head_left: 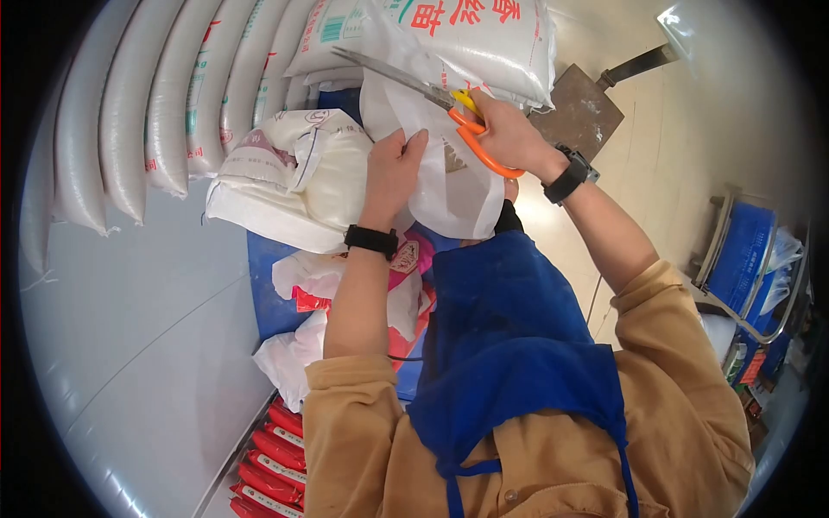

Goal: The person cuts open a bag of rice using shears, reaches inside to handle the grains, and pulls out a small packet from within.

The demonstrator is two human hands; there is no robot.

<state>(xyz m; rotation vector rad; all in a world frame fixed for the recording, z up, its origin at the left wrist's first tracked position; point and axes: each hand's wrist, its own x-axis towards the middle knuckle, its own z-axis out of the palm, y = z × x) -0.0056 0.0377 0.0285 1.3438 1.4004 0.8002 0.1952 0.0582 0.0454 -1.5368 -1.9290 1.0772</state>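
We see the right hand [509,134] closed through the orange handles of the scissors [432,91], blades open and pointing toward 10 o'clock. At 9 o'clock of it, the left hand [393,168] pinches the edge of a white plastic bag [453,194], held at centre above the blue apron [509,337]. White sacks [294,173] lie at 9 o'clock.

Blue platform [268,285] carrying white sacks [285,177]; crumpled white-and-red bags [315,285] lying on it, red packets [272,470] beside.
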